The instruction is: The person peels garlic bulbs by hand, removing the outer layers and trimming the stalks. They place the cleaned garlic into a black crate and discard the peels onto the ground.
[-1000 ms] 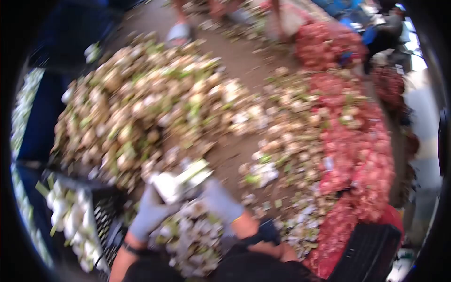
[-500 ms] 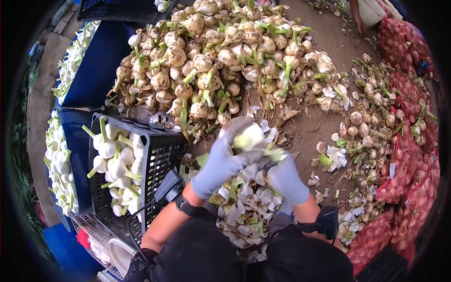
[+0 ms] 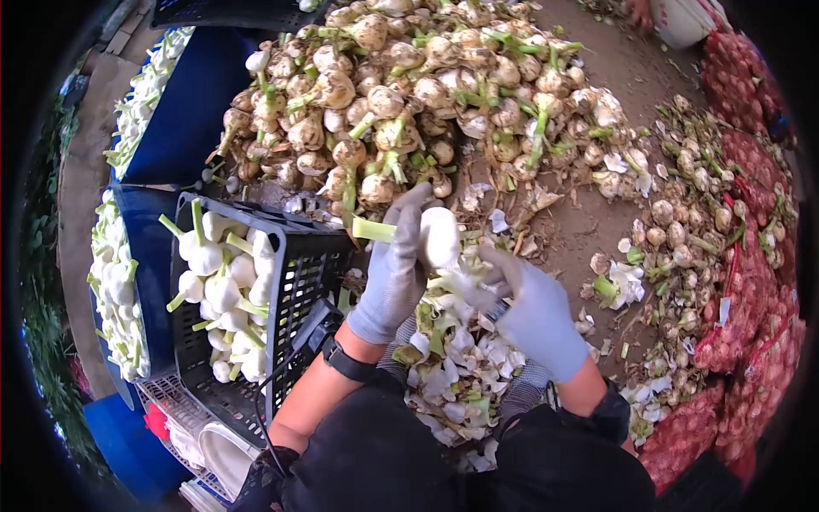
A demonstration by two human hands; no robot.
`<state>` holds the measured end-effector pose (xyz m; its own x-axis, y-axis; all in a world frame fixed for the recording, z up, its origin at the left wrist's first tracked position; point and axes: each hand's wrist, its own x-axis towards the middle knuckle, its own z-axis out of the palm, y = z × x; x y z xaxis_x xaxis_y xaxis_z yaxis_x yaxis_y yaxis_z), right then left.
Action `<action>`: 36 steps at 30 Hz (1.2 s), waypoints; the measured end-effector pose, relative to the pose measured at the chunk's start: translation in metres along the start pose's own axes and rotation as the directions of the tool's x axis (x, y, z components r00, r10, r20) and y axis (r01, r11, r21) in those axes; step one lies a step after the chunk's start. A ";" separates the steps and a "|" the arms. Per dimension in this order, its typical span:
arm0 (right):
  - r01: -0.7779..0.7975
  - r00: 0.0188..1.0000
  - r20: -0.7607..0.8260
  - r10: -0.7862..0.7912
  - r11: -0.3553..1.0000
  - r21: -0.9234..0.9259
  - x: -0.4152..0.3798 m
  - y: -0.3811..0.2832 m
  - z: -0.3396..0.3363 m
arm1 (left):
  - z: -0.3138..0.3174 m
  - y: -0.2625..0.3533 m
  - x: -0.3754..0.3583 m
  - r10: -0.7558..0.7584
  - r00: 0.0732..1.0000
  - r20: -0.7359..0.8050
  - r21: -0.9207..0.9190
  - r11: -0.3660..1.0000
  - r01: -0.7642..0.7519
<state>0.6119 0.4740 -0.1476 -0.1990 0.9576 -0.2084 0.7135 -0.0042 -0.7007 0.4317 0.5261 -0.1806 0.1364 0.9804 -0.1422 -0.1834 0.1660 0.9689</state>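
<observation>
My left hand (image 3: 388, 277), in a pale grey glove, grips a garlic bulb (image 3: 441, 238). The bulb is white and clean, its cut green stem pointing left between my fingers. Just right of and below it, my gloved right hand (image 3: 539, 317) has its fingers curled. A small dark, shiny edge shows under these fingers, but its kind cannot be told. Blurred pale skin hangs between the hands. Beneath them, loose garlic skins (image 3: 461, 350) lie heaped between my legs. A large pile of soiled, unpeeled garlic (image 3: 384, 102) lies ahead.
At left, a black crate (image 3: 307, 282) holds clean garlic bulbs, beside blue containers (image 3: 200, 102) also full of them. Red mesh sacks (image 3: 751, 333) line the right side, with small bulbs (image 3: 674, 235) scattered before them. Another person's hand (image 3: 640, 15) shows at the top right.
The hands have moved apart, and the bulb now sits upright in my left hand with its stem to the left. My right hand has shifted right and down. The whole view has shifted slightly.
</observation>
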 end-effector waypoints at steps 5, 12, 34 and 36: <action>-0.013 0.976 -0.218 0.007 1.000 -0.026 0.025 -0.011 0.011 | 0.010 -0.007 -0.004 -0.123 0.991 0.057 -0.098 0.987 0.128; -0.042 0.990 -0.139 -0.018 0.908 -0.418 0.030 -0.010 0.010 | 0.017 -0.003 -0.008 0.198 0.967 0.160 0.604 0.755 -0.255; 0.259 0.883 -0.376 -0.280 0.960 -0.105 0.021 -0.004 -0.013 | -0.004 -0.001 -0.003 -0.377 0.912 0.164 -0.768 0.531 0.358; 0.303 0.884 -0.253 -0.392 0.895 -0.327 0.034 -0.020 0.003 | 0.005 -0.011 -0.005 -0.327 0.914 0.240 -0.790 0.481 0.380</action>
<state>0.5888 0.5056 -0.1427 -0.2855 0.9214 0.2636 0.7981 0.3809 -0.4668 0.4376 0.5189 -0.1892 0.4186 0.8162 -0.3981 -0.8056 0.5362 0.2521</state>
